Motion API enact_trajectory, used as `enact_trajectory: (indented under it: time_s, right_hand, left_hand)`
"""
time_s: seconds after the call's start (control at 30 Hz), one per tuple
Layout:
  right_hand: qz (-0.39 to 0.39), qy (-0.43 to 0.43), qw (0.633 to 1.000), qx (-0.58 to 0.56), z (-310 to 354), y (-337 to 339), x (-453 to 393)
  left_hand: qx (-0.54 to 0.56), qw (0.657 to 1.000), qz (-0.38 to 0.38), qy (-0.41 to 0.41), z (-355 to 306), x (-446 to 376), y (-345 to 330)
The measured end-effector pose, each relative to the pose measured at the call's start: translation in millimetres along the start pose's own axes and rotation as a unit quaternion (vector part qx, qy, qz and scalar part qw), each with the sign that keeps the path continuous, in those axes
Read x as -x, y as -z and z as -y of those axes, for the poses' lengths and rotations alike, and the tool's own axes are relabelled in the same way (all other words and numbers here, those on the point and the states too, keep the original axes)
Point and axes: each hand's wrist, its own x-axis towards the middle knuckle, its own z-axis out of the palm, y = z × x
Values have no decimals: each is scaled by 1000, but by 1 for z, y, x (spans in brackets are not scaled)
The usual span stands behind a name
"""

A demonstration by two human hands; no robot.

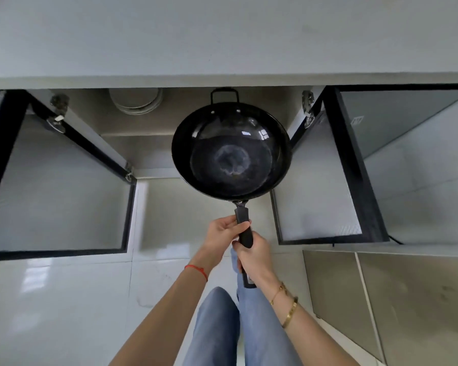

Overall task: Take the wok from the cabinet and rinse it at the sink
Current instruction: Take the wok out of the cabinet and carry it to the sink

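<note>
1. The wok hangs in the air before the open cabinet, under the front edge of the grey worktop.
2. The left hand curls round the upper part of its handle; the right hand grips just below.
3. The wok is round, black and glossy, with a small loop handle at the far rim.
4. Pale plates sit stacked in the cabinet; glossy white tiles cover the floor.

Both hands, fingers curled
</note>
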Motion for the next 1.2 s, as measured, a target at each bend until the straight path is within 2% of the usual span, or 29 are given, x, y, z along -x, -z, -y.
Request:
enact_trajectory:
  time_s: [0.27,0.57,0.83,1.2]
  right_hand:
    - [7,-24,1000,10,14,14,148]
    - [17,34,998,54,38,40,241]
    - [68,105,989,73,73,68,252]
    - [175,193,956,138,127,81,218]
  left_hand:
    - [3,1000,-24,11,-4,154,-12]
    - [52,998,-29,-10,-19,251,-28]
    - [107,991,-50,-64,-40,274,-46]
    - [168,966,-135,-140,-75,268,-50]
